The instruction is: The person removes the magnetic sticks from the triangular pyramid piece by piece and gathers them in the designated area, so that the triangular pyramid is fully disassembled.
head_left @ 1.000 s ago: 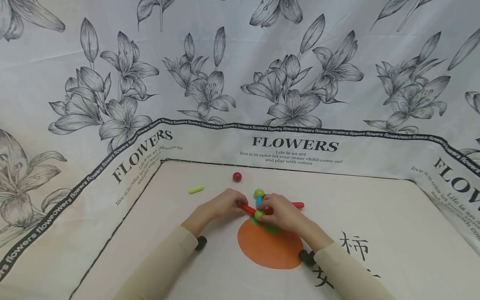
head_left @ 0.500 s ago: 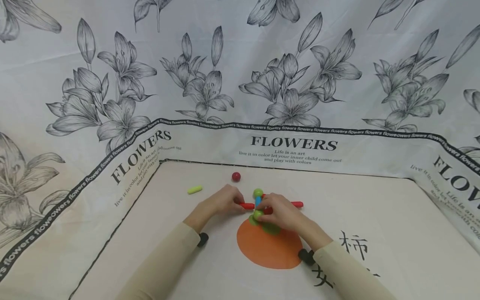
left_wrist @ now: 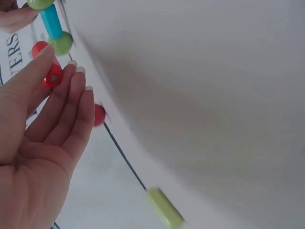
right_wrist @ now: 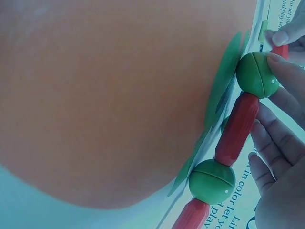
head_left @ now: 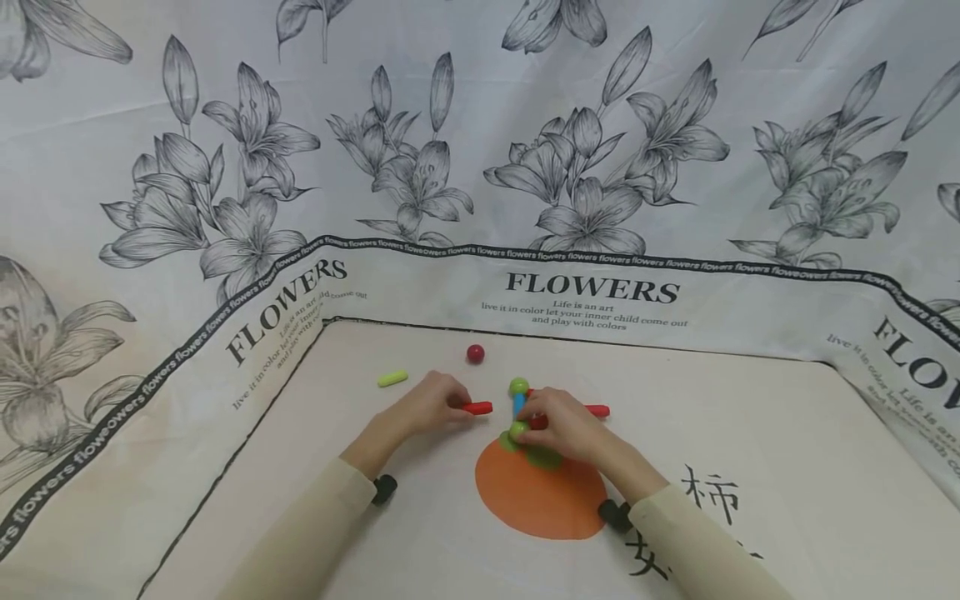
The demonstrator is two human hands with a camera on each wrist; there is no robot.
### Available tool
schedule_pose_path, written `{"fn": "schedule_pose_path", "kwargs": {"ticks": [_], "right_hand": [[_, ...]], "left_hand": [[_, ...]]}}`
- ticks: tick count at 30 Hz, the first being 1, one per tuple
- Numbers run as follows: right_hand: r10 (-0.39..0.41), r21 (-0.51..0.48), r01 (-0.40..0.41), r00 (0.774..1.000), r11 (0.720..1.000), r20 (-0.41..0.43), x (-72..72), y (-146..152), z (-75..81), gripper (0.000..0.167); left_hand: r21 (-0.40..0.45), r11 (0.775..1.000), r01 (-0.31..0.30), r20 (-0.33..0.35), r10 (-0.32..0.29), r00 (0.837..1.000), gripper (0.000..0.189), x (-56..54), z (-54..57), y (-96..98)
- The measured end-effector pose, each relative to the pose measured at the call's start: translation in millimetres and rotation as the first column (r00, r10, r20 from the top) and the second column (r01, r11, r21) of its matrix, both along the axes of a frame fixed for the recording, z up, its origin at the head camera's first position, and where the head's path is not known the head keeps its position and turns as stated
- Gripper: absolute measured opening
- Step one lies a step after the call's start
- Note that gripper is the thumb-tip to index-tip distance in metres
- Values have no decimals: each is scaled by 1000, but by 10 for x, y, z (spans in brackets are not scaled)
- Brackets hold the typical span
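Observation:
My left hand [head_left: 431,407] pinches a red magnetic rod [head_left: 478,408] between thumb and fingers. A metal dot shows on the rod's end in the left wrist view. Between this rod and the assembly there is a gap. With its thumb and fingers, my right hand [head_left: 562,425] holds a green ball [right_wrist: 257,75] of the magnetic assembly. From that ball a red rod [right_wrist: 237,129] runs to a second green ball [right_wrist: 212,181], followed by another red rod [right_wrist: 191,214]. A blue rod [head_left: 519,406] leads to a far green ball [head_left: 519,386]. My right fingers hide part of the assembly in the head view.
A loose red ball [head_left: 476,354] lies behind the hands, and a yellow-green rod [head_left: 392,379] lies at the left. Under the right hand, the white tablecloth [head_left: 787,433] has an orange persimmon print [head_left: 540,500]. A flower-printed curtain [head_left: 420,200] stands at the back.
The red rod in my left hand has come away from the near green ball, turned level and moved left with the hand. My right hand keeps its place on the assembly.

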State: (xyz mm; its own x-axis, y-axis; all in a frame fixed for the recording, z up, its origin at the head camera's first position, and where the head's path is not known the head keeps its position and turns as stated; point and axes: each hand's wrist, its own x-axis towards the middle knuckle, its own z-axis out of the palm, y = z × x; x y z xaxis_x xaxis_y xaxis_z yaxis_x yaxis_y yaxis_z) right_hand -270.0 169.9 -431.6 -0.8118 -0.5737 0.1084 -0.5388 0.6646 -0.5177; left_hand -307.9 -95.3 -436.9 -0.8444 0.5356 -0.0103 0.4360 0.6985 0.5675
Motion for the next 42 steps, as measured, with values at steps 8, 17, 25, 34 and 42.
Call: {"fn": "schedule_pose_path", "kwargs": {"ticks": [8,17,25,34,42], "right_hand": [[-5,-16,5,1000,1000,8,8,5,-21,19],[-3,-5,3,1000,1000,7,-16,4,-20,19],[-10,3,10,1000,1000,13,-11,2,-6,20],[-3,-10,3,1000,1000,21,-15,7,6,19],[0,-10,1,999,1000,37,-18,27,-11,22]], "left_hand": [[48,993,-107,-44,109,993,11,115,24,-544],[55,990,-127,-110,133,985,7,112,2,-1147],[11,980,-199,-85,200,976,9,54,-52,-1456],[-12,974,-228,-46,227,973,13,-61,-60,-1555],[-52,962,-269,-15,269,963,16,-104,-70,-1591]]}}
